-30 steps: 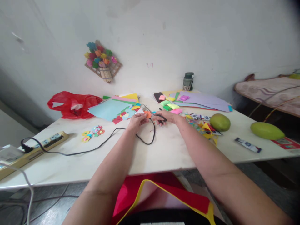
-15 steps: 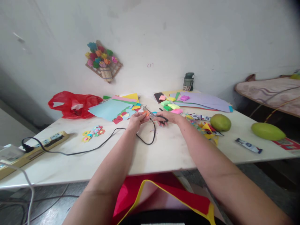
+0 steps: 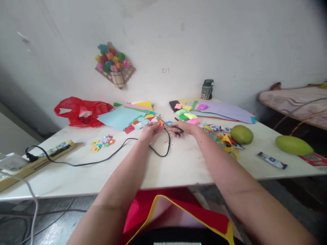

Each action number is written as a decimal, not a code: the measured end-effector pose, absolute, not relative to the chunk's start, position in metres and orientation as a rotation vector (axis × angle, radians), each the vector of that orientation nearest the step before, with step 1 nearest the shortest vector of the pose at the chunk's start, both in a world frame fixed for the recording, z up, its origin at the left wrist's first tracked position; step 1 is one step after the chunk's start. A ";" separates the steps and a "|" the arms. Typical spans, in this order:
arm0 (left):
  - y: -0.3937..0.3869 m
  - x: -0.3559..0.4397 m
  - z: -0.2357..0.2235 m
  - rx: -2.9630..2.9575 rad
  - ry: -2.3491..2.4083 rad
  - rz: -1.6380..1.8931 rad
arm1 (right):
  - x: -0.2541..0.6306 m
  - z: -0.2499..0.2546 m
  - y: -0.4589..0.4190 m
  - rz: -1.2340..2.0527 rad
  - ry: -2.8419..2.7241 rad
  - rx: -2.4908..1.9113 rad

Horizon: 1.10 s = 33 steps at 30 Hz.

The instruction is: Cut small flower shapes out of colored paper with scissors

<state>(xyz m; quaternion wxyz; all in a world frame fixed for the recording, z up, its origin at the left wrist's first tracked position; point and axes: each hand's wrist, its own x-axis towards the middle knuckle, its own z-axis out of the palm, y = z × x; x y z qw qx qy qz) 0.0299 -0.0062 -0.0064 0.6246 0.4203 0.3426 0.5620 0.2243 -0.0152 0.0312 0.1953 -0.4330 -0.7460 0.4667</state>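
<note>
Mid-table, my left hand [image 3: 151, 131] pinches a small piece of orange paper [image 3: 160, 123]. Wrapped round the black handles of a pair of scissors [image 3: 176, 128] is my right hand [image 3: 184, 129]; the blades point up and left, close against the orange paper. Whether the blades are cutting into it is too small to tell. Just beyond my left hand lie colourful paper cut-outs [image 3: 138, 124] beside light blue paper [image 3: 114, 117]. Small paper flowers [image 3: 103, 142] rest to the left on the table.
A black cord [image 3: 102, 162] runs from the power strip [image 3: 55, 151] to near my hands. A red plastic bag [image 3: 76, 108] stands back left. Bright clay packets [image 3: 184, 114], paper scraps [image 3: 227, 141], two green fruits [image 3: 241, 134], a tube [image 3: 273, 160] and a dark bottle [image 3: 207, 89] occupy the right.
The view has shifted slightly. Both hands stay in nearly the same place, with the orange paper and scissors still held close together.
</note>
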 end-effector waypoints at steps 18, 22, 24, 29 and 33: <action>-0.006 0.032 -0.007 0.932 0.756 1.324 | 0.226 0.018 -0.001 1.472 -1.976 -1.157; -0.006 0.032 -0.007 0.923 0.746 1.327 | 0.226 0.020 -0.003 1.448 -1.979 -1.160; -0.006 0.032 -0.007 0.916 0.744 1.332 | 0.226 0.020 -0.003 1.430 -2.002 -1.149; -0.006 0.033 -0.007 0.918 0.755 1.331 | 0.227 0.018 -0.003 1.379 -2.057 -1.118; -0.008 0.033 -0.006 0.913 0.754 1.332 | 0.227 0.017 -0.002 1.346 -2.088 -1.110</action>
